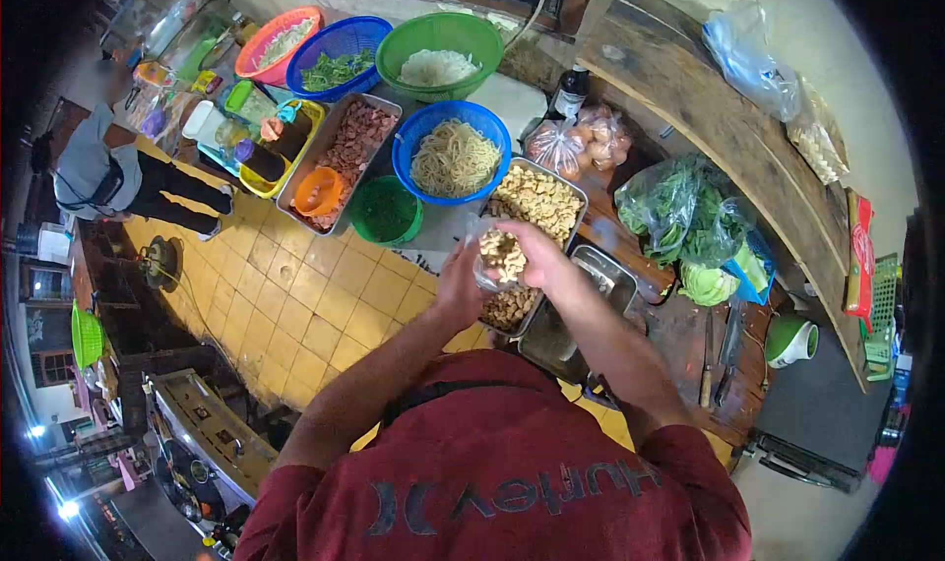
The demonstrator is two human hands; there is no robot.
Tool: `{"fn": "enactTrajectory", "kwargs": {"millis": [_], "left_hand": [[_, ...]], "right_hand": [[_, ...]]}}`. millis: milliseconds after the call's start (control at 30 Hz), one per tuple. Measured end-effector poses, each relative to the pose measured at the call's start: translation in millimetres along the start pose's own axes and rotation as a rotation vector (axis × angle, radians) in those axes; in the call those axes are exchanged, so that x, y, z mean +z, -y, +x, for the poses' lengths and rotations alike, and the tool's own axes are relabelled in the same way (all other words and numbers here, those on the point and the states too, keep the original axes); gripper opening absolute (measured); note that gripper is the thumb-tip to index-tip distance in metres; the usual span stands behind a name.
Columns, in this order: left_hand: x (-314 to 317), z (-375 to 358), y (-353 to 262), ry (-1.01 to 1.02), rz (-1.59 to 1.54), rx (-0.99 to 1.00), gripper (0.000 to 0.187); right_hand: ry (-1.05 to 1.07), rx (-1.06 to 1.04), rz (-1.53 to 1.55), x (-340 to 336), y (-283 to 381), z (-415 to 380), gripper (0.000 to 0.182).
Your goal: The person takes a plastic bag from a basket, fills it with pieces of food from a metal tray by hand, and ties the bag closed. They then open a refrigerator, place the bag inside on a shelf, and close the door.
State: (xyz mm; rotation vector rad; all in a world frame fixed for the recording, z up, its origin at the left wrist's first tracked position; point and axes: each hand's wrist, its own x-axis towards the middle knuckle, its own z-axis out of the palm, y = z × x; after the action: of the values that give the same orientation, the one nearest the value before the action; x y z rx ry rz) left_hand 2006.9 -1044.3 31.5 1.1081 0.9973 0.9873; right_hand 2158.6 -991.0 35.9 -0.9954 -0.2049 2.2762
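Both hands closed on one clear bag [500,256] of pale chunks, left hand [459,290] at 7 o'clock, right hand [536,251] at 2, above tray [579,199]; best kept upright, mouth pinched, directly over tray so spills drop back in.
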Motion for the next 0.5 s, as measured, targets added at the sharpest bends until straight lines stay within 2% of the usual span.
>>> {"fn": "enactTrajectory", "kwargs": {"millis": [67,100,133,167,200,267,300,333,400,433,467,500], "left_hand": [[-9,1,12,0.015,0.435,0.107,0.041],[-6,0,10,-0.006,-0.083,-0.104,0.043],[-2,-2,3,-0.026,-0.603,-0.312,0.044],[0,-7,-5,-0.047,-0.741,-0.364,0.047],[1,-8,-10,-0.043,-0.746,-0.365,0.047],[-2,-10,-17,-0.092,-0.791,-0.44,0.047],[-8,-12,-10,-0.113,-0.795,-0.435,0.036],[-10,-14,-12,-0.111,-0.799,-0.435,0.036],[-13,-20,-18,-0.14,-0.798,-0.428,0.037],[-13,-22,-22,-0.141,-0.799,-0.428,0.037],[-14,-24,-26,-0.15,-0.78,-0.454,0.041],[-15,-25,-29,-0.16,-0.761,-0.479,0.046]], "right_hand": [[-0.082,0.01,0.066,1,-3,6,0.025],[-0.086,0.01,0.065,8,-4,3,0.025],[-0.191,-0.021,-0.02,19,-4,-5,0.025],[-0.296,-0.053,-0.106,25,-4,-10,0.026],[-0.34,-0.064,-0.3,25,-6,-7,0.026],[-0.293,-0.277,-0.557,24,-19,-12,0.026],[-0.355,-0.223,-0.696,45,-14,-32,0.026],[-0.358,-0.223,-0.698,43,-13,-32,0.026],[-0.217,-0.288,-0.851,36,-12,-33,0.024],[-0.335,-0.31,-0.995,43,-5,-38,0.02],[-0.23,-0.434,-0.882,18,-4,-22,0.016],[-0.263,-0.353,-0.808,14,9,-20,0.016]]}}
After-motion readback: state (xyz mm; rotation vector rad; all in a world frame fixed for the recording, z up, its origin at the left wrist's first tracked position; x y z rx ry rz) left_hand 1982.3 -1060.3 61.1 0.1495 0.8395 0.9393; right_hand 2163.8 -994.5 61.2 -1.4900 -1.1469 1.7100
